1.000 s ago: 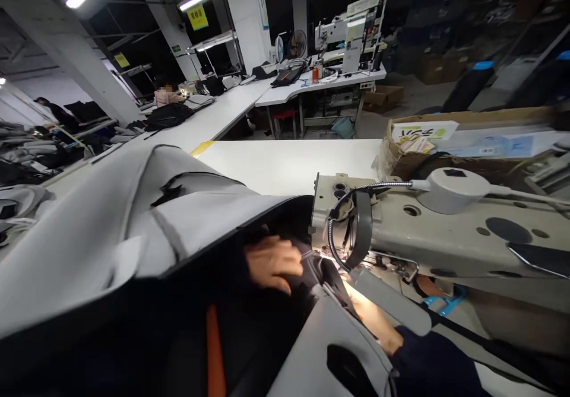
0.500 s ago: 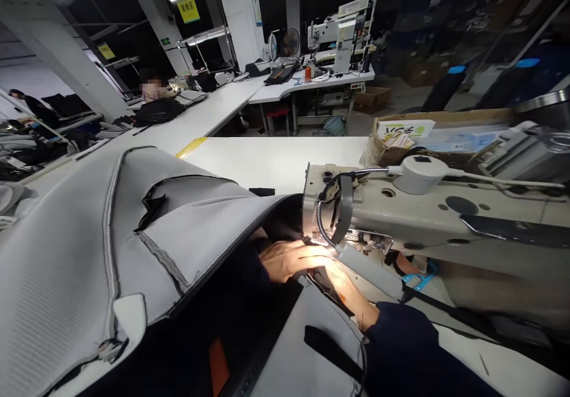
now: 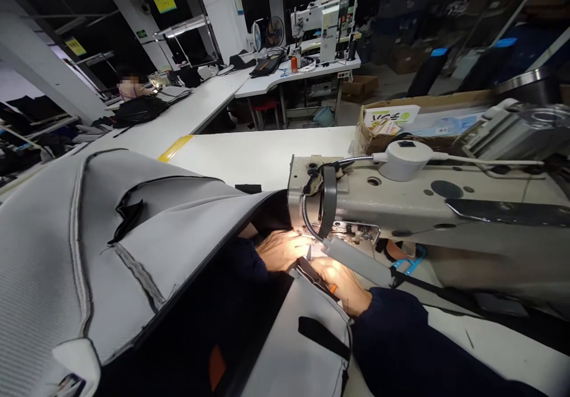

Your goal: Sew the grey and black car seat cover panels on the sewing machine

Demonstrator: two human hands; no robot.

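Sewing station, seen from your head camera. The grey workpiece (image 3: pixel 187 225), black on its inner face, arches up on your left, and its lower grey panel (image 3: pixel 285 337), bearing a black tab (image 3: pixel 324 336), slopes toward you; its dark edge (image 3: pixel 312 271) lies beneath the head of the sewing machine (image 3: pixel 427 198). Principal hazard: your fingertips lie in the lit area right at the stitching zone, so a slip or an early start of the machine could injure them. The needle itself cannot be made out. The bulky, raised part of the workpiece could pull on the edge and skew a seam, or a hidden fold could be caught underneath. The lamp head (image 3: pixel 356 261) hangs close over your right wrist and could be knocked if you lift that arm.

Your left hand (image 3: pixel 281 250) is palm down, its fingers extended and close together, reaching in under the arched cloth toward the machine head; whether it pinches the cloth cannot be told. Your right hand (image 3: pixel 341 281) is partly curled beside the dark edge, its fingers close together; its thumb is hidden, so its grip cannot be told.
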